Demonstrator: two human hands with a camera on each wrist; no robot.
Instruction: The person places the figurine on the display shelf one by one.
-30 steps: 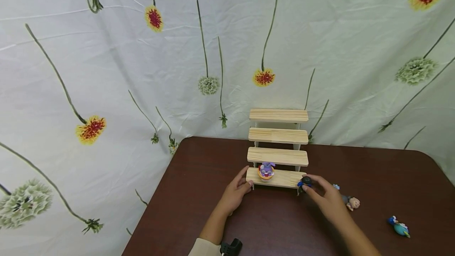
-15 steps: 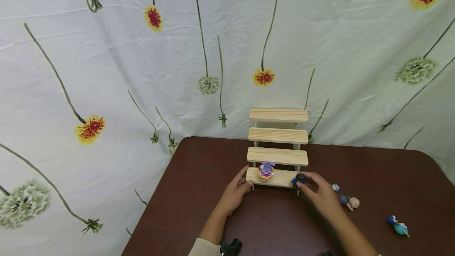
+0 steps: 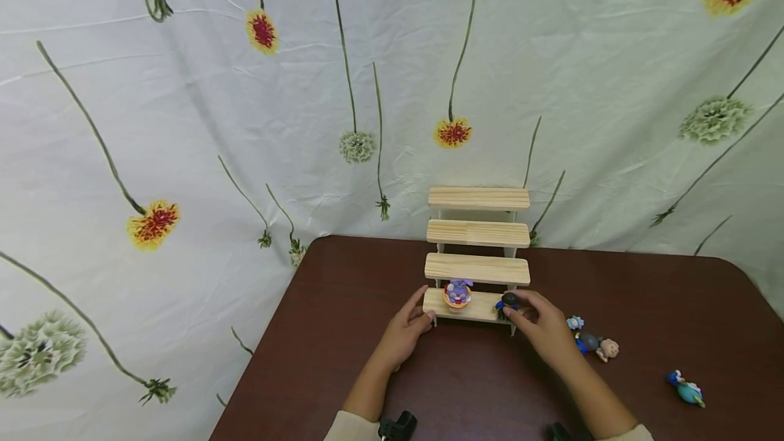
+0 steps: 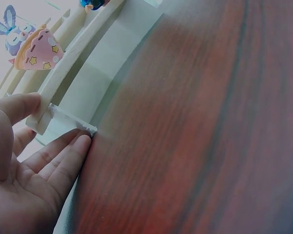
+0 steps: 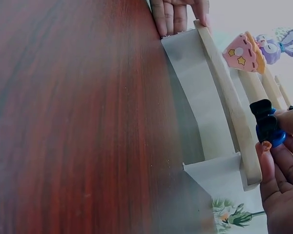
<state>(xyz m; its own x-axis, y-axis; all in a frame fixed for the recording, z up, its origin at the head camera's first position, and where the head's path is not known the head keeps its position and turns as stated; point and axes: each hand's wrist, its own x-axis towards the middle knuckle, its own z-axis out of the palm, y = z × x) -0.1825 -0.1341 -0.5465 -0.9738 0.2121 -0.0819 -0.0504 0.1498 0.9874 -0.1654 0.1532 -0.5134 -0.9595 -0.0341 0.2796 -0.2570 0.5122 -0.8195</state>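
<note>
My right hand [image 3: 542, 332] pinches a dark toy [image 3: 507, 301] between fingertips and thumb, over the right end of the rack's [image 3: 478, 268] bottom step. My left hand [image 3: 405, 333] braces that step's left end, fingers straight and close together. A purple bunny [image 3: 458, 292] stands on the same step between both hands

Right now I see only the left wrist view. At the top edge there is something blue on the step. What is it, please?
Observer: A small blue and black figure, pinched by the right hand over the lowest step.
Operator: Are more toys anywhere?
Observer: Yes, a pink-faced figure and a blue-green figure lie on the table, right of the stand.
Operator: How many steps has the stand?
Observer: Four; the upper three carry nothing.
</note>
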